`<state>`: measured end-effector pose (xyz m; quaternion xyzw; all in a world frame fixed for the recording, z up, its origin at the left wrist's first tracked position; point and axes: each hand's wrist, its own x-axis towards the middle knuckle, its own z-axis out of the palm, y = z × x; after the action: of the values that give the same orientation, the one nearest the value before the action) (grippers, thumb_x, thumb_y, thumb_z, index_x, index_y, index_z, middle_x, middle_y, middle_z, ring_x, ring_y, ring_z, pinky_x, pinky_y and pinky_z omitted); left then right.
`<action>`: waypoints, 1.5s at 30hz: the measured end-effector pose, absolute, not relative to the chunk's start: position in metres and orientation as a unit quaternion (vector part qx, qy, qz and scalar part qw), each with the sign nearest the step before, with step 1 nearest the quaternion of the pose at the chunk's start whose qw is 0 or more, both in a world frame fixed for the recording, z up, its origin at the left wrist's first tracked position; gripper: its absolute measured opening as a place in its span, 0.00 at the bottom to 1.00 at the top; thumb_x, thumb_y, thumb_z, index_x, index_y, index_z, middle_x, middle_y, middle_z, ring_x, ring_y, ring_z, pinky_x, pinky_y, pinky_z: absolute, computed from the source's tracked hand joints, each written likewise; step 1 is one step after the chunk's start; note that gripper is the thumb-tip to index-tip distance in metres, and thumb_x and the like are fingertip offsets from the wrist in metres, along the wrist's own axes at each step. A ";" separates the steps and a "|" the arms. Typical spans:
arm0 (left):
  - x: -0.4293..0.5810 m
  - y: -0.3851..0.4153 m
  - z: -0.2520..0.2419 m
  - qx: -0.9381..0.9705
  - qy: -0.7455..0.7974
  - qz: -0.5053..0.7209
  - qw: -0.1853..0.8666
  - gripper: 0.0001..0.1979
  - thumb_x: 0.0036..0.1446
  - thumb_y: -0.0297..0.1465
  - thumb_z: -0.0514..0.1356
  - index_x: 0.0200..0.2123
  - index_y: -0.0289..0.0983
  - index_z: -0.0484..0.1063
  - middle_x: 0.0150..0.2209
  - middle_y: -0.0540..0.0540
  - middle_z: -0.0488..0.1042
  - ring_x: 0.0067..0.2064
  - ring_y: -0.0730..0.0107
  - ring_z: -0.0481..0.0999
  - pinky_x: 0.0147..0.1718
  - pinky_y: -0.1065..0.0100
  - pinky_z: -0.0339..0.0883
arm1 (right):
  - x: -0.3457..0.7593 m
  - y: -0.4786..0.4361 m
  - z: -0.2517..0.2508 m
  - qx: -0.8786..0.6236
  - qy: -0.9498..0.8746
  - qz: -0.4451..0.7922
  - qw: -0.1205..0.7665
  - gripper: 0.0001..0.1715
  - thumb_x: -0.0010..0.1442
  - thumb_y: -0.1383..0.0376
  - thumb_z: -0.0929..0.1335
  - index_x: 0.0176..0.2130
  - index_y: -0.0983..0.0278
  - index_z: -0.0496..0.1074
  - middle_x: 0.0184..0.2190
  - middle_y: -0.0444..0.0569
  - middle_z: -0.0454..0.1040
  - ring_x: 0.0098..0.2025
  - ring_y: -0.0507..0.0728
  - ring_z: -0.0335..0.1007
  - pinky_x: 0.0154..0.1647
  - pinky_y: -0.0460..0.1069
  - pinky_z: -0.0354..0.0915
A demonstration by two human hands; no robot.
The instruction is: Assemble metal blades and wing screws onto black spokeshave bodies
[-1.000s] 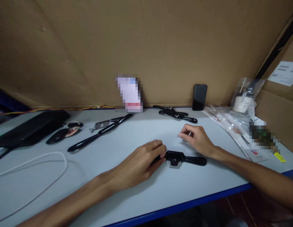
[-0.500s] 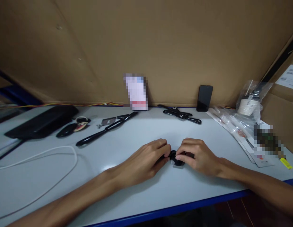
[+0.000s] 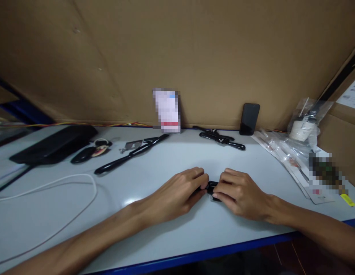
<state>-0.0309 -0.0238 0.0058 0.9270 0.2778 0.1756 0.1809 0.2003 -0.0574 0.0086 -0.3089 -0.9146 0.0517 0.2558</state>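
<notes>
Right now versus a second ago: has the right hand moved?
Yes: the right hand has moved nearer the wearer, away from the upright dark phone, onto the black tool.

Left forearm (image 3: 99, 231), bare, slender, tapering to a narrow wrist (image 3: 137, 214), right forearm (image 3: 306, 221), bare, slender, left hand (image 3: 180, 193) and right hand (image 3: 242, 194), both bare, slim fingers (image 3: 223, 188), rounded knuckles (image 3: 238, 180)

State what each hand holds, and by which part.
The left hand holds the black tool by its left end; the right hand is at its middle, grip unclear.
</notes>
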 end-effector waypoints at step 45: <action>-0.032 -0.025 0.008 0.932 0.279 0.154 0.175 0.09 0.71 0.29 0.54 0.35 0.38 0.66 0.36 0.47 0.68 0.33 0.66 0.69 0.32 0.66 0.62 | 0.210 -0.049 0.023 -0.358 -0.855 0.277 0.253 0.10 0.56 0.73 0.76 0.40 0.64 0.80 0.31 0.44 0.76 0.34 0.53 0.69 0.37 0.48 0.65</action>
<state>-0.0324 -0.0245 0.0080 0.9317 0.2788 0.1538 0.1748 0.2097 -0.0488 0.0235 -0.3576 -0.8550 0.2774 0.2531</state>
